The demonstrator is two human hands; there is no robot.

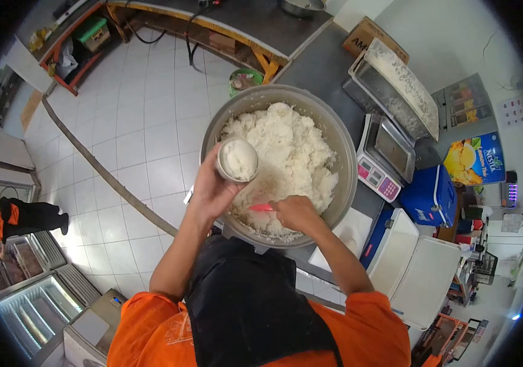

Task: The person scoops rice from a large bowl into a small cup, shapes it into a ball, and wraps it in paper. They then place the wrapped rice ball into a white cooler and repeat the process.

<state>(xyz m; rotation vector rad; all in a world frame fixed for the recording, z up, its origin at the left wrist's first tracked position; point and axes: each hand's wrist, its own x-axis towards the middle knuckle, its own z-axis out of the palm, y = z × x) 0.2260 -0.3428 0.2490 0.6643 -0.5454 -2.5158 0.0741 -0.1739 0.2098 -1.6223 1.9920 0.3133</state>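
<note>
A wide metal pot [347,177] full of white cooked rice [295,140] stands on the counter in front of me. Over its near left part, my left hand [214,191] grips a small round bowl [221,165] from beneath and the side, with rice inside. My right hand [299,213] is closed around the handle of a pinkish-red utensil [262,207], low over the rice near the pot's front rim. The utensil's handle is mostly hidden by my fingers, so its exact kind does not show.
Right of the pot are a digital scale [379,177], a rice-smeared metal container [390,92], a blue cooler box [428,197] and a white open-lidded box [417,269]. A green-rimmed bin [245,79] stands behind the pot. Another person [20,220] is at far left by the glass-topped freezers.
</note>
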